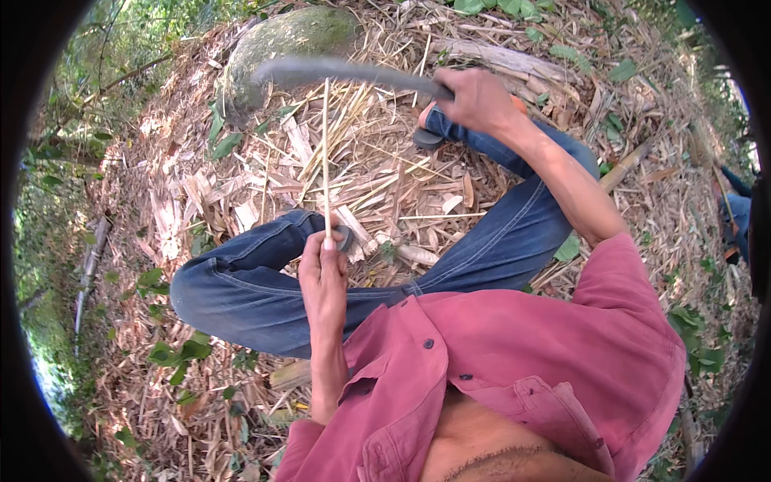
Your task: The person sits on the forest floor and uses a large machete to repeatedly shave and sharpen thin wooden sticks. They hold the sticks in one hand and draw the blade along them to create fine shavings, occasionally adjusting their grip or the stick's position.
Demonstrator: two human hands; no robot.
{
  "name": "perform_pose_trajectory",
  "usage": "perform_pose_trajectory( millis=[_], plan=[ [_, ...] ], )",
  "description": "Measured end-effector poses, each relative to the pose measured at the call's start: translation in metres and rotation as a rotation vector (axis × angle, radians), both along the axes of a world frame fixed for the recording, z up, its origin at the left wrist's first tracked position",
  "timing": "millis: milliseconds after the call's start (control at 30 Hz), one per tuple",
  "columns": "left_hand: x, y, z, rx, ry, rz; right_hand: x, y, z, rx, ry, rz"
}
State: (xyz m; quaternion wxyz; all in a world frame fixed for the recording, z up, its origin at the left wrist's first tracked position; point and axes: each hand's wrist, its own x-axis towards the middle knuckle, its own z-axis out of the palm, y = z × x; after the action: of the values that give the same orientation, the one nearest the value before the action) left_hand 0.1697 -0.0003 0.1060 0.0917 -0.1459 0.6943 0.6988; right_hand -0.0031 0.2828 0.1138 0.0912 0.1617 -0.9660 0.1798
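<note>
Pale stick (pixel 326 161) gripped in left hand (pixel 324 271), lower end hidden; right hand (pixel 479 98) clenches long knife (pixel 353 71), blade blurred, handle covered.

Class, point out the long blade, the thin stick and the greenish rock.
Long blade (pixel 349 71), head view: middle of its length.
Thin stick (pixel 326 157), head view: mid-shaft.
Greenish rock (pixel 293 36), head view: upper surface.

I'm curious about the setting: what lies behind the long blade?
Behind the blade, a greenish boulder shows around its left part; pale strips and dry litter show farther right. Whatever it directly covers is hidden.
</note>
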Motion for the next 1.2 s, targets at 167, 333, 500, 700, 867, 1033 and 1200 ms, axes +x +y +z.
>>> perform_pose_trajectory(
  millis=[167,333,500,700,867,1033,1200],
  plan=[
    [-0.008,0.002,-0.001,0.264,-0.145,-0.032,0.057,-0.046,-0.021,0.049,0.101,0.333],
    [-0.002,0.006,0.013,0.326,-0.2,-0.016,0.052,-0.05,-0.028,0.061,-0.02,0.302],
    [0.001,0.009,0.027,0.362,-0.2,-0.01,0.029,-0.038,-0.03,0.08,0.11,0.232],
    [0.024,0.003,0.027,0.446,-0.284,-0.041,-0.014,0.002,-0.013,0.08,0.036,-0.04],
    [0.003,0.004,0.027,0.569,-0.31,-0.048,0.043,-0.032,-0.016,0.017,0.049,0.259],
    [0.012,0.0,0.034,0.557,-0.357,-0.056,0.047,-0.044,-0.029,0.04,-0.06,0.259],
    [0.038,-0.004,0.033,0.593,-0.363,-0.085,-0.016,0.02,-0.058,0.017,-0.057,-0.08]
  ],
)
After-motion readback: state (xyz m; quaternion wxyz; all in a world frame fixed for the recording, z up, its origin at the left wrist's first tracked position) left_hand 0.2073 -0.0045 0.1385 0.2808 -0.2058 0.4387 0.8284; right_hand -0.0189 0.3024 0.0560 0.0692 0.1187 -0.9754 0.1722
